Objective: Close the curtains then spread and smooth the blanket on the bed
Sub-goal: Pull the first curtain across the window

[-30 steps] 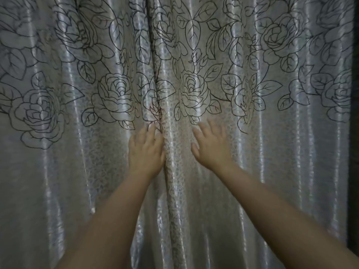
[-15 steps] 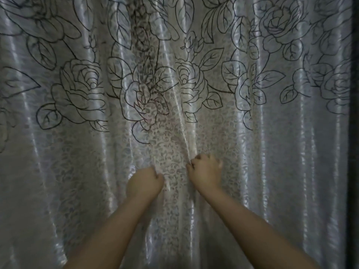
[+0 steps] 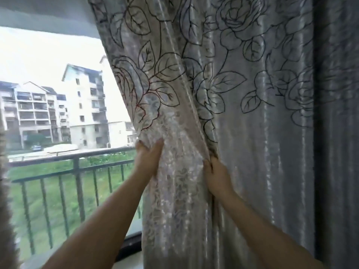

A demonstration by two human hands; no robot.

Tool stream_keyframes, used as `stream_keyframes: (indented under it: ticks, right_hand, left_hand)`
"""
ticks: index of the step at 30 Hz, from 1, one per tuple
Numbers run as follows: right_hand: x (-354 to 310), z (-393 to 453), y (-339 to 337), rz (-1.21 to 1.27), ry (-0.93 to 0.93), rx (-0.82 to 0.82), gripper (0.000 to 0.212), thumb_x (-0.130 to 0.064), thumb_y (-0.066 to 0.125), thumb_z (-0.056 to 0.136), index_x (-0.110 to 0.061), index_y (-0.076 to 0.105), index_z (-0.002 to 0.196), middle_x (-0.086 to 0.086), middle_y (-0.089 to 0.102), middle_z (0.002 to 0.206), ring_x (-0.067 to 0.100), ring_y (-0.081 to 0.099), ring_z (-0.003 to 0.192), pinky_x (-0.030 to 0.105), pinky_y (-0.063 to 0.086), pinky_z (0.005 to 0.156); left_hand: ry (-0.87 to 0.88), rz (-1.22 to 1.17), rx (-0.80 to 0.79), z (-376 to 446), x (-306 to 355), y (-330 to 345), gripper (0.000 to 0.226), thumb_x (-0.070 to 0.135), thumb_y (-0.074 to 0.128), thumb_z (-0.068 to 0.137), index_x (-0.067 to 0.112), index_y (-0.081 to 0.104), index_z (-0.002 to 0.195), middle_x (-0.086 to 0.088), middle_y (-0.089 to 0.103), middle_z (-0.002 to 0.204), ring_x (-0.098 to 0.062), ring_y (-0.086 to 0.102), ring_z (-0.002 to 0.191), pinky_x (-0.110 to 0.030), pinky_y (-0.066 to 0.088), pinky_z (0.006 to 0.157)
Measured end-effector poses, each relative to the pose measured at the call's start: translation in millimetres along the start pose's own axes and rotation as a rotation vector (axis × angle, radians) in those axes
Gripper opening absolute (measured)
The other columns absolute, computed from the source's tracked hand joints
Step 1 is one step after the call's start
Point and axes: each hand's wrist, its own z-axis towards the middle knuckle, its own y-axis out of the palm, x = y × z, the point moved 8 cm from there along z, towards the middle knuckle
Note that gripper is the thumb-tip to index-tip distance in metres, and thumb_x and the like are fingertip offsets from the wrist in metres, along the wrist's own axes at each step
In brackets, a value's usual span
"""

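A shiny grey curtain (image 3: pixel 242 105) printed with outlined roses hangs over the right part of the window, bunched in folds. My left hand (image 3: pixel 148 159) grips its left edge at about mid height, with a finger lying along the front of the cloth. My right hand (image 3: pixel 216 172) holds a deep fold a little further right, fingers curled into the crease. A blurred strip of the other curtain (image 3: pixel 4 200) shows at the far left edge. The bed and the blanket are out of view.
The uncovered window (image 3: pixel 58 113) looks out on a dark balcony railing (image 3: pixel 77 171), grass and pale apartment blocks. A dark window frame and pale sill (image 3: pixel 130 247) run below my left forearm. A dark strip of wall (image 3: pixel 338 133) stands at the far right.
The two curtains met and covered the whole window before. Now the right curtain is pulled to the right in both hands, and the left half of the window is bare and bright.
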Motion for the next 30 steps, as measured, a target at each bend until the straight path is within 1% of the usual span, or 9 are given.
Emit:
stream_keyframes:
  ticks: [2, 7, 11, 14, 17, 21, 25, 27, 30]
  right_hand:
    - [12, 11, -19, -0.070, -0.094, 0.085, 0.027, -0.019, 0.033, 0.098, -0.007, 0.049, 0.080, 0.017, 0.057, 0.077, 0.035, 0.058, 0.074, 0.043, 0.048, 0.069]
    - [53, 39, -84, -0.321, -0.248, 0.292, 0.018, -0.011, 0.038, 0.095, -0.002, 0.048, 0.083, 0.019, 0.054, 0.061, 0.033, 0.055, 0.055, 0.040, 0.044, 0.052]
    - [110, 71, -131, -0.460, -0.186, 0.321, 0.012, -0.010, 0.041, 0.094, -0.007, 0.041, 0.083, -0.006, 0.032, 0.046, 0.037, 0.058, 0.052, 0.029, 0.028, 0.048]
    - [140, 85, -163, -0.497, -0.205, 0.389, 0.017, -0.008, 0.040, 0.094, -0.012, 0.033, 0.079, 0.012, 0.048, 0.049, 0.039, 0.057, 0.052, 0.032, 0.031, 0.046]
    - [159, 103, -198, -0.525, -0.237, 0.493, 0.018, -0.012, 0.037, 0.096, -0.002, 0.043, 0.081, 0.023, 0.056, 0.060, 0.039, 0.057, 0.054, 0.036, 0.036, 0.046]
    - [192, 134, -239, -0.604, -0.248, 0.606, 0.016, -0.027, 0.032, 0.090, -0.015, 0.033, 0.080, 0.014, 0.048, 0.057, 0.034, 0.054, 0.054, 0.030, 0.029, 0.050]
    - [238, 161, -273, -0.703, -0.186, 0.663, 0.021, -0.033, 0.033, 0.087, -0.015, 0.030, 0.077, -0.006, 0.035, 0.054, 0.031, 0.050, 0.054, 0.031, 0.030, 0.050]
    - [258, 169, -286, -0.756, -0.155, 0.687, 0.022, -0.033, 0.034, 0.087, -0.013, 0.032, 0.078, 0.007, 0.045, 0.054, 0.036, 0.054, 0.054, 0.035, 0.034, 0.047]
    - [283, 184, -307, -0.824, -0.115, 0.767, 0.026, -0.031, 0.035, 0.091, -0.007, 0.041, 0.082, 0.026, 0.057, 0.064, 0.042, 0.056, 0.056, 0.044, 0.043, 0.048]
  left_hand:
    - [0.033, -0.007, -0.020, 7, 2, 39, 0.048, 0.040, 0.053, 0.089, 0.013, 0.037, 0.125, -0.007, 0.052, 0.106, -0.023, 0.053, 0.095, -0.035, 0.046, 0.083]
    - [0.123, 0.080, -0.039, 22, 13, 141, 0.047, 0.045, 0.041, 0.092, 0.010, 0.046, 0.122, -0.013, 0.060, 0.113, -0.032, 0.058, 0.101, -0.037, 0.048, 0.085]
    - [0.285, 0.155, -0.117, 25, 19, 222, 0.043, 0.040, 0.039, 0.095, 0.005, 0.044, 0.119, -0.021, 0.061, 0.116, -0.035, 0.058, 0.100, -0.030, 0.038, 0.071]
    - [0.319, 0.138, -0.203, 28, 20, 282, 0.047, 0.047, 0.036, 0.093, 0.008, 0.043, 0.119, -0.017, 0.062, 0.117, -0.029, 0.057, 0.091, -0.029, 0.034, 0.068]
    - [0.358, 0.085, -0.260, 35, 31, 340, 0.051, 0.051, 0.035, 0.091, 0.009, 0.042, 0.118, -0.014, 0.063, 0.112, -0.022, 0.052, 0.078, -0.029, 0.038, 0.057]
    - [0.396, -0.035, -0.374, 43, 43, 424, 0.037, 0.049, 0.036, 0.091, 0.017, 0.042, 0.108, -0.012, 0.064, 0.104, -0.033, 0.063, 0.092, -0.037, 0.052, 0.067]
    - [0.425, 0.092, -0.417, 51, 40, 501, 0.043, 0.049, 0.034, 0.091, 0.010, 0.037, 0.108, -0.020, 0.066, 0.099, -0.037, 0.063, 0.086, -0.035, 0.042, 0.061]
    - [0.436, 0.126, -0.429, 52, 35, 532, 0.050, 0.051, 0.032, 0.092, 0.008, 0.035, 0.116, -0.021, 0.066, 0.099, -0.038, 0.064, 0.085, -0.034, 0.039, 0.061]
    - [0.477, 0.122, -0.400, 56, 36, 572, 0.050, 0.052, 0.031, 0.092, 0.007, 0.039, 0.111, -0.019, 0.066, 0.098, -0.036, 0.063, 0.086, -0.033, 0.036, 0.062]
